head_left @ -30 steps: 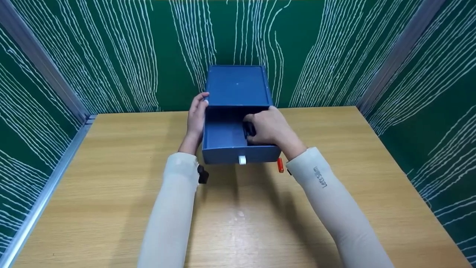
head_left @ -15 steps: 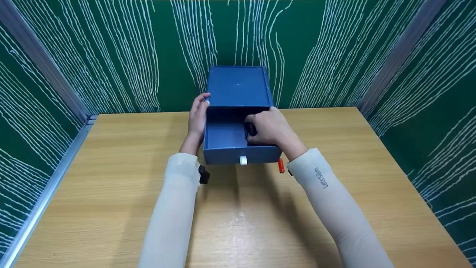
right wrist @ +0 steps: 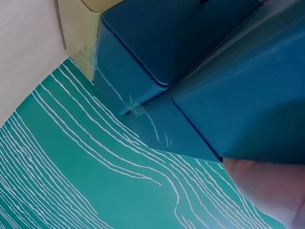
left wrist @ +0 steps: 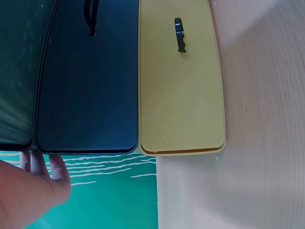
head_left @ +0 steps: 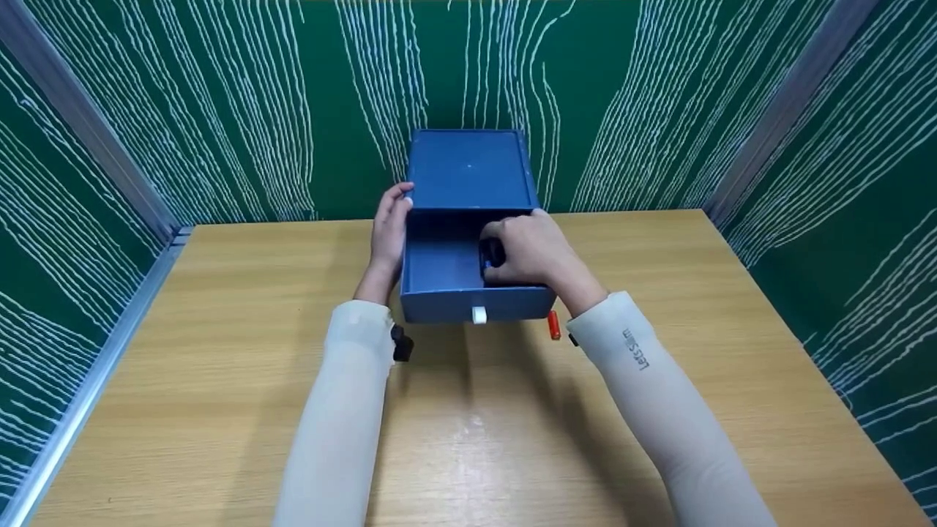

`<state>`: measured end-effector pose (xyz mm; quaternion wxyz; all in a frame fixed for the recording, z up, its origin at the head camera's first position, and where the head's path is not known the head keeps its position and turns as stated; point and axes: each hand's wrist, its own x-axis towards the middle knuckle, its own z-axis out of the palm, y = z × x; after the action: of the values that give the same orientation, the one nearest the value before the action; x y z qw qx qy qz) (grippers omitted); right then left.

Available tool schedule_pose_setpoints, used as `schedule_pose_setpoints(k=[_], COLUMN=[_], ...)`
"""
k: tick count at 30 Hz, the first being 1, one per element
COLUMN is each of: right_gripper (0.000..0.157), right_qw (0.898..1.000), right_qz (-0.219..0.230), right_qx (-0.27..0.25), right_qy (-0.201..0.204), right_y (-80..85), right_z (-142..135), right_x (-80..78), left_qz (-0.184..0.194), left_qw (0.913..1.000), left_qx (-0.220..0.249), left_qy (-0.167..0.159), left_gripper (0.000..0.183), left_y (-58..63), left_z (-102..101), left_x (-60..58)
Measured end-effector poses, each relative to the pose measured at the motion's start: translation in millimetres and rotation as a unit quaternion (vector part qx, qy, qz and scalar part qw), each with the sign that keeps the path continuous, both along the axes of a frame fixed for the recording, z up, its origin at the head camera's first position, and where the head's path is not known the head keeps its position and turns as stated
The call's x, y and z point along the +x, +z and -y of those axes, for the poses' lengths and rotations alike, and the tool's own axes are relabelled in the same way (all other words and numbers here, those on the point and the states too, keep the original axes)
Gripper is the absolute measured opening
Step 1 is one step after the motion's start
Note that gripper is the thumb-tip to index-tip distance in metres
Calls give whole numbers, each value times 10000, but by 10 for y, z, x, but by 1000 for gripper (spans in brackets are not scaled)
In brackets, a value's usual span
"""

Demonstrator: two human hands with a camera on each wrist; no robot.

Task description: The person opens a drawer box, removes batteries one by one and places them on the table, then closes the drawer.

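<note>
A blue drawer unit point(head_left: 468, 168) stands against the back wall, its top drawer point(head_left: 476, 304) pulled out, with a white pull tab point(head_left: 479, 315). My left hand point(head_left: 388, 230) lies along the unit's left side, fingertips near the top edge; the left wrist view shows its fingers point(left wrist: 58, 167) at the seam beside the drawers. My right hand point(head_left: 531, 249) reaches into the open drawer at its right side, thumb and fingers curled about a small dark object point(head_left: 492, 253), mostly hidden. In the right wrist view, part of this hand point(right wrist: 267, 186) shows at the drawer's wall.
Under the open drawer are a dark blue drawer point(left wrist: 90, 90) and a yellow drawer point(left wrist: 183, 95), each with a black pull. A small red cylinder point(head_left: 554, 326) lies on the wooden table point(head_left: 219, 366). Green walls point(head_left: 351, 44) with white lines enclose the table.
The dark object between my right thumb and fingers shifts very slightly, a bit of blue now showing by it. My left hand and the drawer unit hold still.
</note>
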<state>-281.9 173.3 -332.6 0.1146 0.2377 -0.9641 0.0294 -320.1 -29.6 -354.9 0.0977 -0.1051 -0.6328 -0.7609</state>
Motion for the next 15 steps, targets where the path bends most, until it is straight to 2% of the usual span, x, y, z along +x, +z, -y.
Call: schedule_pose_setpoints(k=[6, 15], right_gripper=[43, 42], right_qw=[9995, 9966], right_qz=[-49, -61], right_qx=[-283, -787], right_qy=[165, 249], right_y=[-7, 12], right_z=[-18, -39], right_x=[11, 47], left_qz=[33, -45], left_qw=[10000, 9999], left_qx=[-58, 138], left_qy=[30, -95], left_gripper=[33, 34], left_y=[-11, -5], left_z=[5, -7], left_x=[4, 6])
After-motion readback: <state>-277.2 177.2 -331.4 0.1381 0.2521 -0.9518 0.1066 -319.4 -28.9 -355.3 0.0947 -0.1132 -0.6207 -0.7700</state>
